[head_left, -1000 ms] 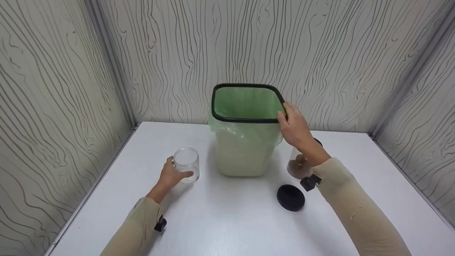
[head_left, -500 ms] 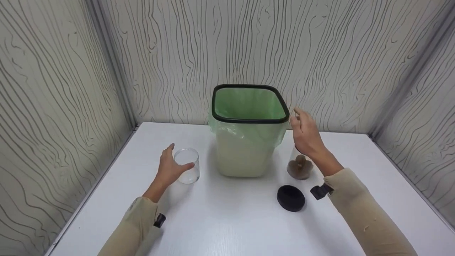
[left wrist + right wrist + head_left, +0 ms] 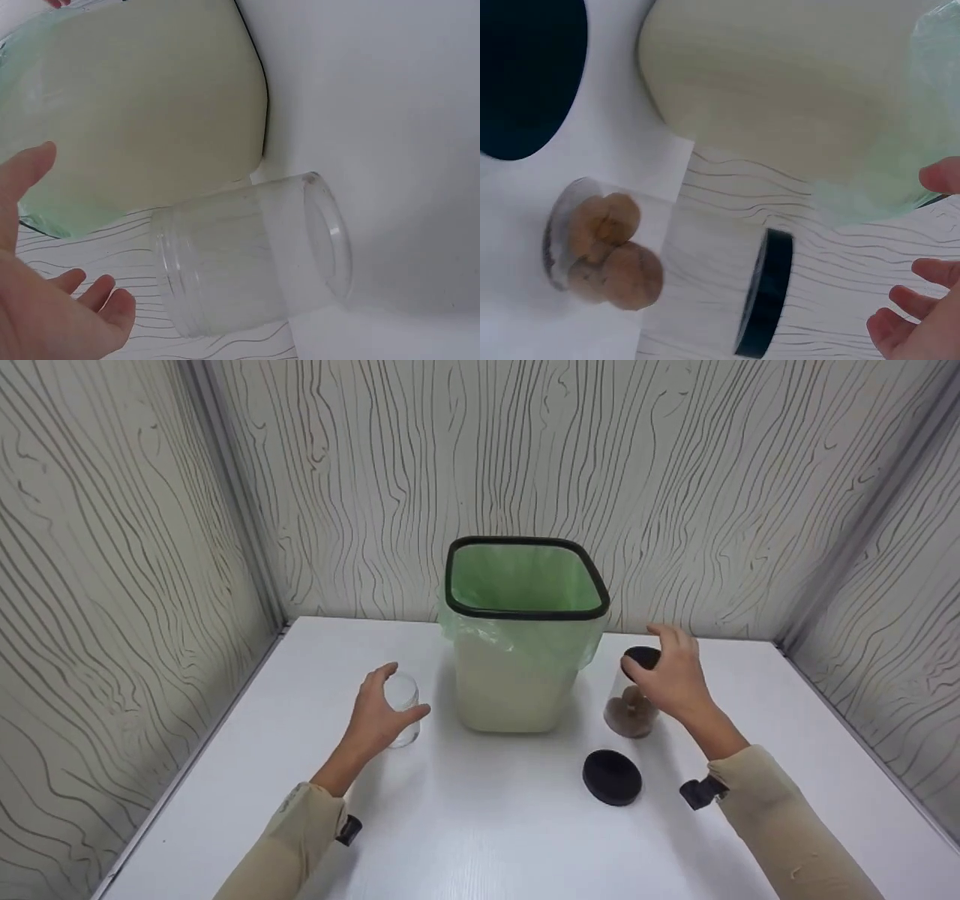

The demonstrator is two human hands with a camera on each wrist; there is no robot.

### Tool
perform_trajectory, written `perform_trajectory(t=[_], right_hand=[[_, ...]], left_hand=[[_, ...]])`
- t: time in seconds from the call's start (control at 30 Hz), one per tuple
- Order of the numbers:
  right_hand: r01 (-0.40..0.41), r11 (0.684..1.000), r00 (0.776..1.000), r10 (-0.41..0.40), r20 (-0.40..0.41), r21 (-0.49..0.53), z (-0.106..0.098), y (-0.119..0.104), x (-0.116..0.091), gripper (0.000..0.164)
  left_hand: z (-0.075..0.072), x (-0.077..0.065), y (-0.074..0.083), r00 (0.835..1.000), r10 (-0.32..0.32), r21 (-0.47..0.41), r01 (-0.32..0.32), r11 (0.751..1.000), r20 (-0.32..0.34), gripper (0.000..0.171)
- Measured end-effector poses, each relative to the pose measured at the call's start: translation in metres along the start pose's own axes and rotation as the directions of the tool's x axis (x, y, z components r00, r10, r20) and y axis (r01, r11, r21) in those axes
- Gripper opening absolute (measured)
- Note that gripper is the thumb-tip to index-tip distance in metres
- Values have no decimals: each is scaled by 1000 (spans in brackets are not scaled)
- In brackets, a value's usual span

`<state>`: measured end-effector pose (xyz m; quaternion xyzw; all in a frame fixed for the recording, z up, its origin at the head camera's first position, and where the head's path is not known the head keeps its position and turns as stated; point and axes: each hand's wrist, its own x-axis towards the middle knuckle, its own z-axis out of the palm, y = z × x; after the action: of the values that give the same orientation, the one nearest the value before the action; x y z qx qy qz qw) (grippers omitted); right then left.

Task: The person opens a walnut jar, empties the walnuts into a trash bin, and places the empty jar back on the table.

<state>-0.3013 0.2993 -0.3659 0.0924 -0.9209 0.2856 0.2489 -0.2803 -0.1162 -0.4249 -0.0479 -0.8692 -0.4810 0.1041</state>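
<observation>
An open clear jar (image 3: 406, 727) stands upright on the left, its mouth partly behind my left hand (image 3: 369, 718). The thumb (image 3: 34, 169) and fingers of that hand are spread apart, close above the rim, with a gap showing to the jar (image 3: 240, 262) in the left wrist view. On the right is a second clear jar with a black lid (image 3: 643, 660) and brown, round, nut-like things (image 3: 628, 716) at its bottom. My right hand (image 3: 677, 675) hovers just over this lid, thumb and fingers apart. The right wrist view shows a gap between the fingertips and the lid (image 3: 766, 292).
Between the two jars stands a pale bin (image 3: 510, 682) with a black rim (image 3: 529, 615) and a green bag liner (image 3: 525, 577). A loose black lid (image 3: 612, 778) lies in front of the right jar. Patterned walls (image 3: 525, 450) enclose the white table (image 3: 465, 825) behind and at both sides.
My right hand has left the bin's rim and moved right and down to the lidded jar. The left hand has let go of the open jar, risen and shifted slightly right.
</observation>
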Motion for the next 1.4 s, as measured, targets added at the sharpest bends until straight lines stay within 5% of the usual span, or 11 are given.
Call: perform_trajectory(t=[0.3,0.47,0.8,0.93,1.1,1.4], right_hand=[[-157,987,986,159,54,-38,2,35,-10,92],[-272,962,952,270,144,-2,3,51,-13,110],[-436,891,876,389,284,126,16,79,-17,120],[-474,851,852,379,360,226,22,89,-19,116],[-450,816,865,296,405,362,32,99,-21,104],[-443,779,869,252,426,444,48,112,-19,93]], left_hand=[[16,-13,12,997,27,-44,-23,999,73,84],[26,-21,14,990,62,-52,-56,997,124,85],[42,-32,17,968,89,-130,-60,990,233,85],[47,-35,20,961,105,-139,-71,988,256,85],[54,-37,20,952,155,-165,-114,980,264,84],[64,-40,18,936,205,-181,-158,971,286,83]])
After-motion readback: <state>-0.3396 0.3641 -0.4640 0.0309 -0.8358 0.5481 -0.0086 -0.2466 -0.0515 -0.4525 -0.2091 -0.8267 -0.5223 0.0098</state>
